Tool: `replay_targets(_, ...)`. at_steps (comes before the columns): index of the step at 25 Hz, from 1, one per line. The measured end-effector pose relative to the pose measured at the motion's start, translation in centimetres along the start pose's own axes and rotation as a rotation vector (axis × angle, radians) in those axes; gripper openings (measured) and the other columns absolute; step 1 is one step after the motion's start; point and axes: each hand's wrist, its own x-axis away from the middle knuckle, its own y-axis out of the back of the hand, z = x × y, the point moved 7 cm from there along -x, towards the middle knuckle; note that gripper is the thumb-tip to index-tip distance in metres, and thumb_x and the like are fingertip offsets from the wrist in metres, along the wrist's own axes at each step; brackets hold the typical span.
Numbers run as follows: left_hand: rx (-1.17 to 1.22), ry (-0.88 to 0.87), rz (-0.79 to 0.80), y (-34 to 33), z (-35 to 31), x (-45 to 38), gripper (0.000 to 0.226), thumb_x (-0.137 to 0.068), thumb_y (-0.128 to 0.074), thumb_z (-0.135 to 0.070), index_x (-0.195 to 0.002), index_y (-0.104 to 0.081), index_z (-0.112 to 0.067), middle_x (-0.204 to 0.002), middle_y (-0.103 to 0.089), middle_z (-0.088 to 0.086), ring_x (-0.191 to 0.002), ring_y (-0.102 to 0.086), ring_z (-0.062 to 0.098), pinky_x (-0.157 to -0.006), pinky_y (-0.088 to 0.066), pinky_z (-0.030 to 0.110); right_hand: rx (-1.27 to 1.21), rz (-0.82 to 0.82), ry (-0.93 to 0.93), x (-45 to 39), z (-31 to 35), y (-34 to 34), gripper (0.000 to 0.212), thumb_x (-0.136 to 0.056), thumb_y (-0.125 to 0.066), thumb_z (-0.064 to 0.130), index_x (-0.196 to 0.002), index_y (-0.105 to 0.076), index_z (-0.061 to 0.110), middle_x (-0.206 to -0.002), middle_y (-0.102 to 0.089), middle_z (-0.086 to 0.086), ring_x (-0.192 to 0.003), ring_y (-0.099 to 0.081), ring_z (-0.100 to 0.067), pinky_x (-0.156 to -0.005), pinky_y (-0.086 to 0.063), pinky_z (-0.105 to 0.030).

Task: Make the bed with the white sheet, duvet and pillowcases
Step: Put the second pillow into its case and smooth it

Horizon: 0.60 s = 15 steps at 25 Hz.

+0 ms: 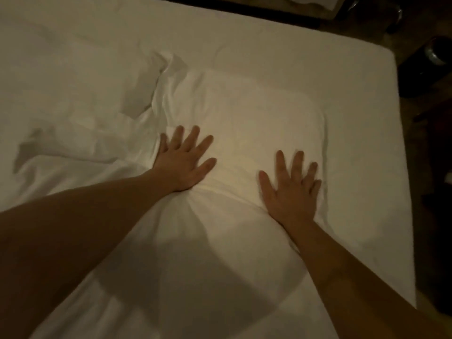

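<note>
Left hand (pixel 182 160) and right hand (pixel 291 189), fingers spread, palms flat on white pillow (pixel 244 133), centre frame; rumpled duvet (pixel 73 133) at left.

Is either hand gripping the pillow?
No, the left hand and right hand press flat on the pillow, fingers spread.

A plump white pillow (pixel 244 123) in its pillowcase is lying flat on the white sheet (pixel 354 94) near the bed's right edge, its case bunching in loose folds at the left end
</note>
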Motion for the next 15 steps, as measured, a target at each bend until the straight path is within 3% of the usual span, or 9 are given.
replay_targets(4,0.019,-0.014,-0.206,-2.8,0.1,-0.6,0.074,-0.091,-0.015,-0.076,-0.157,-0.002,-0.046,-0.169,0.007,-0.004,-0.153,0.011,0.031,-0.119,0.006,0.056,0.047,-0.074,0.023,-1.1,-0.6,-3.4,0.074,-0.091,-0.008,0.078,-0.156,0.009,0.046,-0.167,0.018,-0.003,-0.151,0.019,-0.038,-0.121,0.005,-0.059)
replay_targets(9,0.020,-0.039,-0.284,-4.8,0.4,-1.8,0.073,-0.093,-0.023,-0.070,-0.158,-0.004,-0.043,-0.168,0.009,-0.002,-0.153,0.012,0.033,-0.119,0.005,0.059,0.095,-0.167,0.030,-2.8,-1.0,-5.5,0.073,-0.094,-0.012,0.075,-0.157,0.006,0.043,-0.167,0.013,-0.006,-0.151,0.012,-0.043,-0.121,0.002,-0.059)
replay_targets(13,0.028,-0.002,-0.185,-4.2,0.4,-2.1,0.076,-0.090,-0.018,-0.074,-0.158,-0.003,-0.043,-0.168,0.010,-0.003,-0.153,0.013,0.031,-0.120,0.005,0.056,0.134,-0.024,-0.025,-3.3,-0.6,-5.0,0.074,-0.091,-0.008,0.078,-0.155,0.012,0.046,-0.166,0.020,-0.003,-0.150,0.016,-0.042,-0.121,0.003,-0.058)
replay_targets(15,0.100,0.008,-0.114,-3.1,-0.4,-0.2,0.082,-0.086,-0.016,-0.073,-0.159,-0.012,-0.037,-0.169,0.000,0.001,-0.154,0.005,0.031,-0.122,-0.001,0.052,0.027,0.115,-0.095,-1.6,0.0,-4.0,0.075,-0.093,-0.015,0.076,-0.157,0.007,0.043,-0.167,0.017,-0.004,-0.150,0.014,-0.045,-0.121,0.001,-0.059)
